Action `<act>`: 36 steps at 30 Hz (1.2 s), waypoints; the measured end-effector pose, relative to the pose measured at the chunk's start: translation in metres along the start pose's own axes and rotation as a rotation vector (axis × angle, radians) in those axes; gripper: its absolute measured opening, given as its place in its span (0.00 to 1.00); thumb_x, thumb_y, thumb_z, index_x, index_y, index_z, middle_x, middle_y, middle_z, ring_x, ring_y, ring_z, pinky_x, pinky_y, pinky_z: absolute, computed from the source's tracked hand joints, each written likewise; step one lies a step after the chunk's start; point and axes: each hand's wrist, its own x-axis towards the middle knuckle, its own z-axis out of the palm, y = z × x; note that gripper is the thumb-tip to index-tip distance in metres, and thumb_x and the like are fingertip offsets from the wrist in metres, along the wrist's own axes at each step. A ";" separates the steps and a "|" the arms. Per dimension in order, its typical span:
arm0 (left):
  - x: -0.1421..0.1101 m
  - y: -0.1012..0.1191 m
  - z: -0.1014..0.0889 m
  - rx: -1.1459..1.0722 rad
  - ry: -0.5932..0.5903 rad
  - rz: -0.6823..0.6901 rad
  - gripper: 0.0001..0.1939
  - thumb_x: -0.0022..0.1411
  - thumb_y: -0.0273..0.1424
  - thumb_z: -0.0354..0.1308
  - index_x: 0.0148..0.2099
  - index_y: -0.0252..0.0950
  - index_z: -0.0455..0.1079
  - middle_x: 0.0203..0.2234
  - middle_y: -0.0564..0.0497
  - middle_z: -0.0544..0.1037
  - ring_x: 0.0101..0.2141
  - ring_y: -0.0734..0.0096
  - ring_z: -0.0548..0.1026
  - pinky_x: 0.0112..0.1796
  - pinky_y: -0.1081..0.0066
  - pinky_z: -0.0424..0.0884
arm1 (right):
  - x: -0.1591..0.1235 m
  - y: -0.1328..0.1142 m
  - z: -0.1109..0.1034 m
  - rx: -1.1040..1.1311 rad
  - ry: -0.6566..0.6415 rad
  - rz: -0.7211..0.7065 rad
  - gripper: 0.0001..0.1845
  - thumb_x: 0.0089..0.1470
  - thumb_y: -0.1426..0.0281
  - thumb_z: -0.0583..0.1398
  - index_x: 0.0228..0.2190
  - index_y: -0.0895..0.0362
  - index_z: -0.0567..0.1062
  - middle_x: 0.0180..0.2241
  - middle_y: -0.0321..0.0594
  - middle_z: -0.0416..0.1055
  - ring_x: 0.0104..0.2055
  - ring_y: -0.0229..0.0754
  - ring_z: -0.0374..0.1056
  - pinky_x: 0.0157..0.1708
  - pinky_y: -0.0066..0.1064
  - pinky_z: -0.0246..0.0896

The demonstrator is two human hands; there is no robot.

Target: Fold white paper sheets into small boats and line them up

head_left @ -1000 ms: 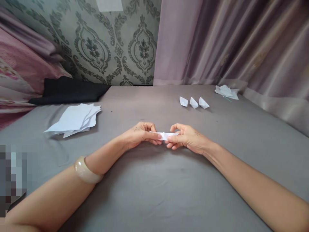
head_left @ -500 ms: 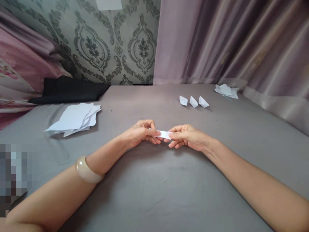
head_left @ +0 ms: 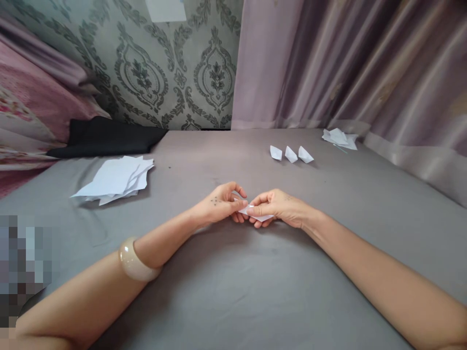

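Note:
Between my hands is a small folded piece of white paper (head_left: 263, 217), tilted down to the right and partly covered by my fingers. My left hand (head_left: 224, 201), with a pale bangle (head_left: 136, 261) further up the arm, pinches its left end between thumb and fingers. The thumb of my right hand (head_left: 279, 206) presses on the paper near its middle, with the fingers curled beneath. Both hands are close together, just above the grey cloth surface (head_left: 233, 282). Beyond them stand three small folded paper boats (head_left: 291, 154) in a row.
A loose stack of white paper sheets (head_left: 113, 177) lies on the left. Behind it is a black cloth (head_left: 113, 137). More white paper pieces (head_left: 339, 138) sit at the back right, near the curtain (head_left: 310, 63). A patterned wall (head_left: 178, 73) closes off the back.
The folded paper has turned so its right end points lower and shows past my right fingers. Both thumbs have come closer together, and my left hand has shifted slightly right.

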 end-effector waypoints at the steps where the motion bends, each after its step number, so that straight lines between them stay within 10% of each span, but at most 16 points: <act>1: 0.000 -0.001 0.001 0.045 0.008 0.024 0.16 0.58 0.37 0.61 0.41 0.34 0.59 0.20 0.53 0.75 0.21 0.74 0.74 0.24 0.74 0.70 | -0.001 0.000 0.000 -0.018 -0.015 0.007 0.23 0.40 0.56 0.69 0.33 0.61 0.78 0.31 0.44 0.77 0.29 0.36 0.74 0.28 0.23 0.69; 15: -0.002 0.003 -0.001 -0.058 -0.027 0.010 0.17 0.55 0.42 0.62 0.34 0.32 0.67 0.23 0.50 0.75 0.24 0.76 0.72 0.25 0.76 0.62 | -0.002 0.007 0.004 0.081 0.051 -0.157 0.19 0.44 0.55 0.67 0.28 0.60 0.75 0.30 0.41 0.77 0.31 0.37 0.74 0.32 0.28 0.70; 26: -0.001 0.001 0.002 -0.009 0.183 0.128 0.17 0.56 0.41 0.60 0.26 0.33 0.64 0.17 0.55 0.67 0.20 0.80 0.64 0.24 0.76 0.56 | 0.002 0.011 0.008 0.185 0.025 -0.145 0.18 0.43 0.65 0.70 0.35 0.60 0.77 0.33 0.43 0.78 0.33 0.36 0.75 0.33 0.24 0.70; 36: -0.005 0.006 0.004 0.139 0.081 0.203 0.16 0.57 0.42 0.59 0.32 0.32 0.68 0.24 0.52 0.71 0.26 0.76 0.67 0.29 0.75 0.63 | 0.002 0.011 0.010 0.279 -0.006 -0.103 0.15 0.43 0.67 0.70 0.33 0.61 0.76 0.31 0.42 0.78 0.31 0.36 0.75 0.32 0.24 0.73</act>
